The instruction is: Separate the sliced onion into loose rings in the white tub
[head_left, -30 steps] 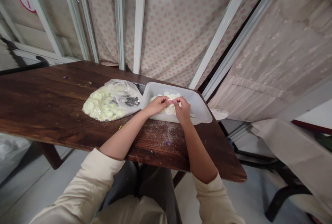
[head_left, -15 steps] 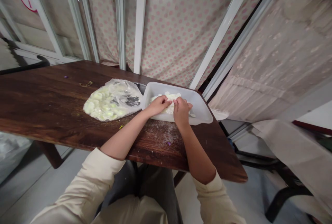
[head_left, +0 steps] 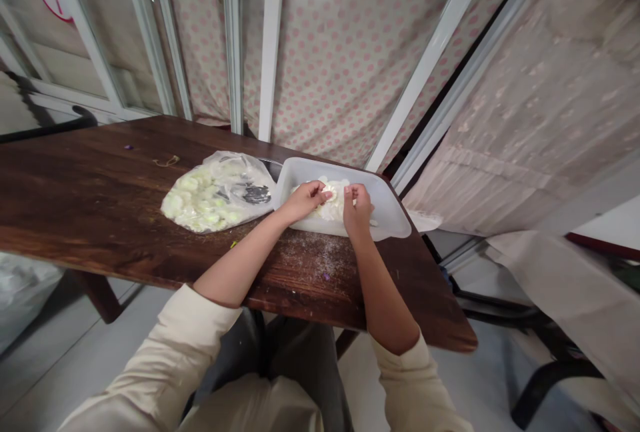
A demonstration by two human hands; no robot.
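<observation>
A white plastic tub (head_left: 393,209) stands on the dark wooden table, holding a heap of pale, flower-like pieces (head_left: 334,202). Over the tub's left side, my left hand (head_left: 306,201) pinches one pale piece between thumb and fingers. My right hand (head_left: 357,209) hovers over the right of the heap with its fingers curled together; what lies in them, if anything, is too small to make out. Left of the tub, a clear plastic bag (head_left: 215,195) lies against it, full of pale green-white pieces of the same sort.
White crumbs (head_left: 320,255) are scattered on the wooden table (head_left: 115,179) before the tub. A rubber-band-like loop (head_left: 167,161) lies farther left. A glazed partition with a dotted curtain (head_left: 345,65) rises behind, and a black chair frame (head_left: 545,379) stands at right.
My right hand has moved a little right, away from my left hand, and its fingers have curled upward. My left hand has barely moved.
</observation>
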